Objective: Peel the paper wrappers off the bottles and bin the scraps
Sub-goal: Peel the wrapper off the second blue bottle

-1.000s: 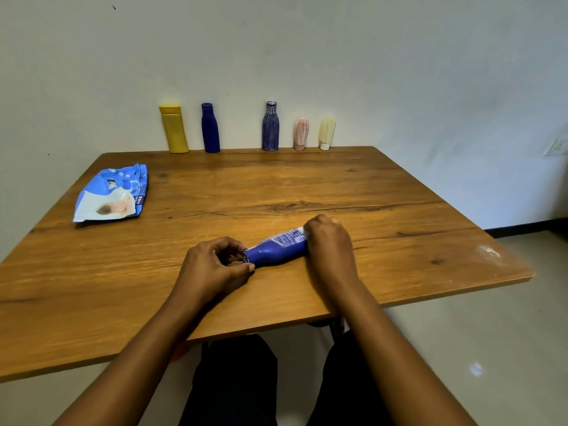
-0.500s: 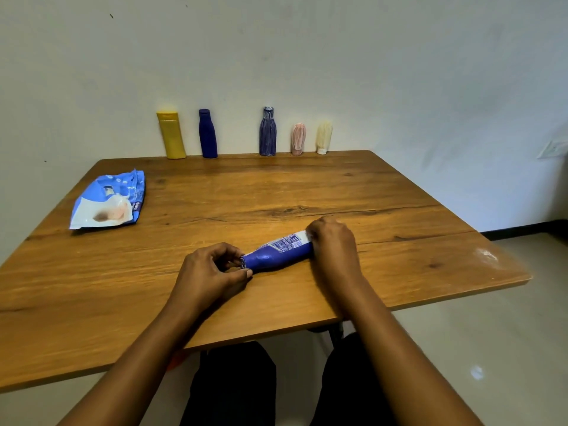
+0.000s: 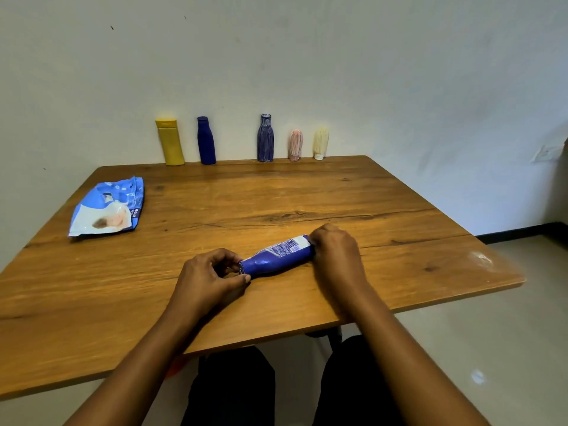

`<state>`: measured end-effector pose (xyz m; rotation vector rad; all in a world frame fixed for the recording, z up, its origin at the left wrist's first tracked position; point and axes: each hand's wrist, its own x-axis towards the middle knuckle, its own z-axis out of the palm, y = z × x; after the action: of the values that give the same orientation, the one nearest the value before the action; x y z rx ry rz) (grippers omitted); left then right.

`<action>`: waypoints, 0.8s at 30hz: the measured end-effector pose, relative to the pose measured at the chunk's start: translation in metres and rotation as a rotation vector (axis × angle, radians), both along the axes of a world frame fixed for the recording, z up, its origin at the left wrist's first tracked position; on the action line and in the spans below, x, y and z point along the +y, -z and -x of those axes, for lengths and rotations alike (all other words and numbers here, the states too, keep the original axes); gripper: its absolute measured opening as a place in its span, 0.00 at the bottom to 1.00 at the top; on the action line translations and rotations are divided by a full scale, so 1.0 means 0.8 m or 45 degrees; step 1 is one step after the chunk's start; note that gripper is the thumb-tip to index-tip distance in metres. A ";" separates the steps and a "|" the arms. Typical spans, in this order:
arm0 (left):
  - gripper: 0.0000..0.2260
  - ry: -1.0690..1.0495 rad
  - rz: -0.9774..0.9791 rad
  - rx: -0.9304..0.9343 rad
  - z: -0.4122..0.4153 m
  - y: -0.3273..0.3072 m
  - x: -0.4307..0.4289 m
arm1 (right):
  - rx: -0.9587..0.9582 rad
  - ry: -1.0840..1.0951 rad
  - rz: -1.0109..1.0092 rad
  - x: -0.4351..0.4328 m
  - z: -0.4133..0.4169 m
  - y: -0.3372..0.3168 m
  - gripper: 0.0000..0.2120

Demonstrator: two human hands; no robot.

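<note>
Near the front edge of the table (image 3: 276, 192), both hands hold a blue bottle (image 3: 270, 261) lying on its side.
The left hand (image 3: 209, 278) pinches the neck end with thumb and curled fingers; the right hand (image 3: 336, 253) curls over the base, fingertips hidden. The bottle's long axis runs left to right between them. Its paper label (image 3: 287, 245) lies toward the base, just beside the right hand, so that hand probably picks at its edge.

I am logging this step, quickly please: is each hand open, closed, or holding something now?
Left hand: closed, pinching the neck end of the blue bottle.
Right hand: closed, gripping the base end of the same bottle.
</note>
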<state>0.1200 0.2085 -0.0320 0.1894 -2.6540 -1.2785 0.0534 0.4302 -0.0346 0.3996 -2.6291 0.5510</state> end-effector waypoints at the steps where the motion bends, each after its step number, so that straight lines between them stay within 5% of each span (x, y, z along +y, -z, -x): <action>1: 0.13 0.002 0.000 0.005 0.000 -0.001 0.000 | -0.052 0.031 0.074 0.014 0.004 -0.005 0.07; 5: 0.12 0.009 -0.003 -0.003 0.000 -0.002 0.001 | -0.457 -0.046 0.846 0.051 -0.008 -0.022 0.09; 8: 0.12 0.014 -0.011 -0.015 0.000 -0.002 0.002 | -0.685 -0.106 0.982 0.058 -0.015 -0.017 0.08; 16: 0.20 0.026 -0.021 -0.023 0.002 0.002 0.000 | -0.593 -0.090 0.414 0.075 -0.010 -0.025 0.08; 21: 0.23 0.019 0.029 -0.003 0.003 0.004 0.002 | -0.370 -0.063 -0.322 0.051 -0.018 -0.026 0.16; 24: 0.21 -0.018 0.096 -0.005 0.004 0.006 0.003 | -0.250 -0.064 -0.435 0.040 -0.022 -0.020 0.12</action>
<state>0.1166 0.2109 -0.0367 0.2000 -2.6938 -1.1726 0.0711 0.4619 -0.0190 0.5404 -2.9166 0.1591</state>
